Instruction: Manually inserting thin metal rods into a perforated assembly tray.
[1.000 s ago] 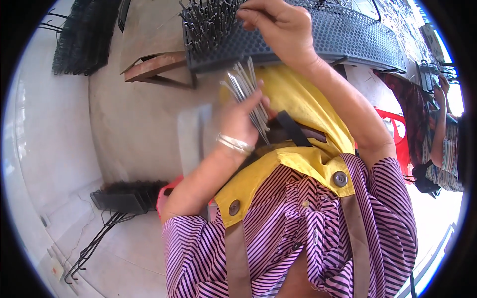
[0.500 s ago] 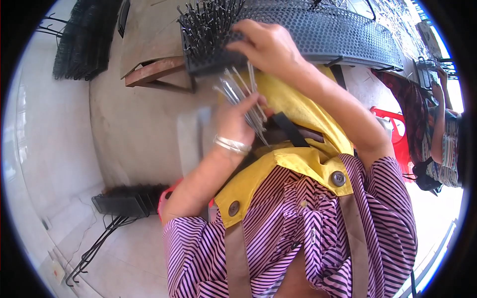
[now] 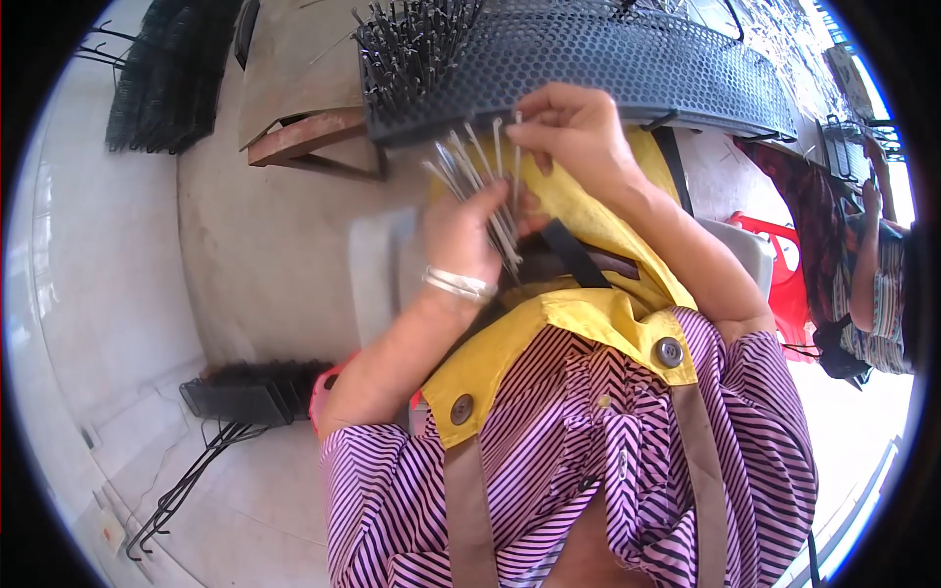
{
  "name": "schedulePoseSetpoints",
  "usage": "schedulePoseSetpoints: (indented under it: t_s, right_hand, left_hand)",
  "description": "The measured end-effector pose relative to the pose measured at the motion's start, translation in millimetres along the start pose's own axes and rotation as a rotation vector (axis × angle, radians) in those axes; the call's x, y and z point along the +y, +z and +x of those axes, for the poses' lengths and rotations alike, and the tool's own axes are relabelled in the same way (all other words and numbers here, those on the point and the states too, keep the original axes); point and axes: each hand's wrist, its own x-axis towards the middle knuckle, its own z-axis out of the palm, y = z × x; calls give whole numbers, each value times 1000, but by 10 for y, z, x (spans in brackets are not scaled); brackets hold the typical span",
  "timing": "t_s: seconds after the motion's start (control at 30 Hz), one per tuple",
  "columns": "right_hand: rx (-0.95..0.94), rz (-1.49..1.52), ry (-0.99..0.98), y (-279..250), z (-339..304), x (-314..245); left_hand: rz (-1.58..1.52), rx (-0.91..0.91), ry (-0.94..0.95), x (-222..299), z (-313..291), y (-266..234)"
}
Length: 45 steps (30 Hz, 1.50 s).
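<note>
My left hand [image 3: 459, 235] is closed round a fanned bundle of thin silvery metal rods [image 3: 475, 162], held above my lap. Their upper ends spread apart and look slightly thickened. Just right of the bundle, my right hand [image 3: 583, 132] has its thumb and forefinger pinched at the top of one upright rod [image 3: 518, 162]. The lower part of that rod reaches down to my left fingers. Beyond both hands stands a dark perforated metal tray [image 3: 627, 73], with many dark rods with shiny tips [image 3: 417, 49] packed upright at its left end.
A yellow apron [image 3: 573, 206] covers my lap. Left of the tray is a table with a reddish-brown frame [image 3: 309, 137]. Black racks [image 3: 167, 78] stand far left, another black rack [image 3: 255, 397] lower left. At right, a person [image 3: 872, 265] sits near a red chair [image 3: 784, 274].
My right hand has come back from beside the upright dark rods, toward me and slightly right, and now pinches a rod's upper end. My left hand has barely moved.
</note>
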Motion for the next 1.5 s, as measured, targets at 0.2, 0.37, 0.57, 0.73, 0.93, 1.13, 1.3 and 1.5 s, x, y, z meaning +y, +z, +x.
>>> schedulePoseSetpoints:
  t_s: [0.2,0.37,0.57,0.73,0.93,1.13,1.3,1.5]
  right_hand:
    - [238,178,-252,-132,120,-179]
    - [302,268,-476,117,308,-324]
    - [257,-182,-730,216,356,-340]
    - [53,-276,-944,196,360,-554]
    - [10,-345,-802,161,344,-580]
    - [195,-429,-783,255,415,-553]
    - [-205,-801,-834,274,596,-431]
    - [64,-1028,-948,252,519,-283]
  left_hand:
    - [6,84,17,-43,3,-13]
    - [-53,30,-24,-106,1,-34]
    - [-88,6,-45,-91,-21,-3]
    - [-85,20,-53,-91,-29,-9]
    - [-82,108,-40,-95,-50,70]
    - [-80,105,-55,-101,-28,63]
    - [-81,61,-79,-111,-5,-11]
    - [-81,33,-85,-90,3,-12]
